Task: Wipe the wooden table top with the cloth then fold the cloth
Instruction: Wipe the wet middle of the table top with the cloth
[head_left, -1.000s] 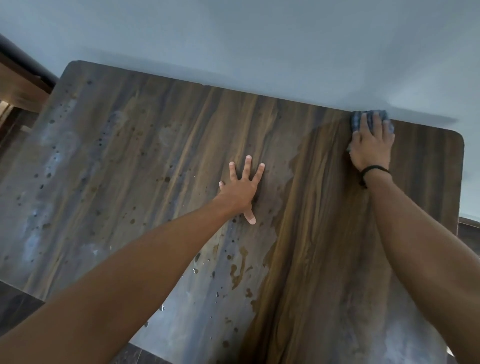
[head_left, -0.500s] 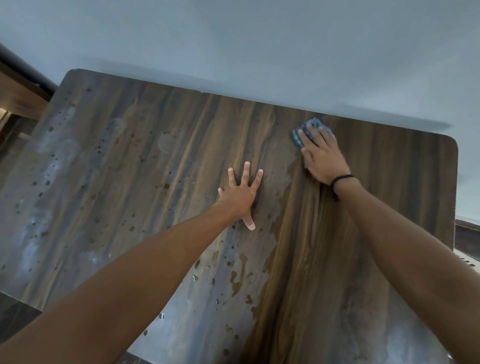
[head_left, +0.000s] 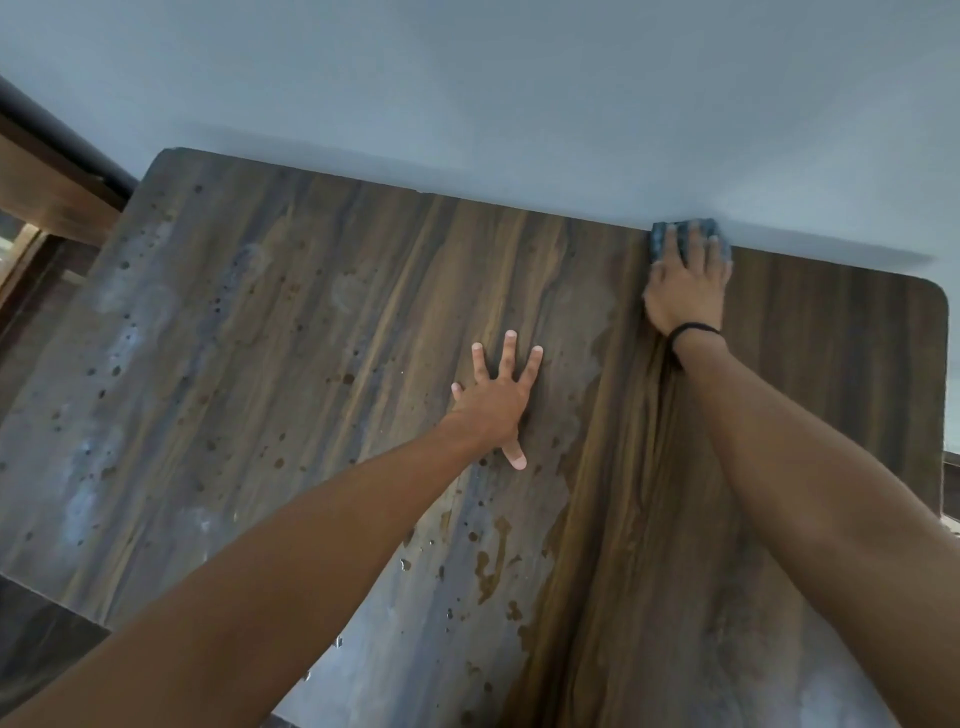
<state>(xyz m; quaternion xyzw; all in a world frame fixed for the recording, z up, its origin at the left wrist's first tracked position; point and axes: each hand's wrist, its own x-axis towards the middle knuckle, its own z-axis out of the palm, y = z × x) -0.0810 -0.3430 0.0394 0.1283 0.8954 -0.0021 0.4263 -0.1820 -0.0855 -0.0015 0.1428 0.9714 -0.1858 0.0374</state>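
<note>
The wooden table top (head_left: 291, 364) fills the view, dusty and spotted with brown stains on its left and middle, darker and cleaner on the right. A small grey-blue cloth (head_left: 658, 240) lies at the far edge against the wall. My right hand (head_left: 684, 288) presses flat on the cloth with straight fingers, covering most of it. My left hand (head_left: 496, 397) rests flat on the table's middle, fingers spread, holding nothing.
A pale grey wall (head_left: 519, 104) runs along the table's far edge. Dark wooden furniture (head_left: 47, 176) stands at the far left. Brown stains (head_left: 488, 564) and droplets sit near the table's front middle. The table's rounded right corner (head_left: 930, 296) is close to the frame edge.
My right hand slid the cloth from the far edge leftward toward the middle, then back out to the far edge. My left hand stayed planted in place.
</note>
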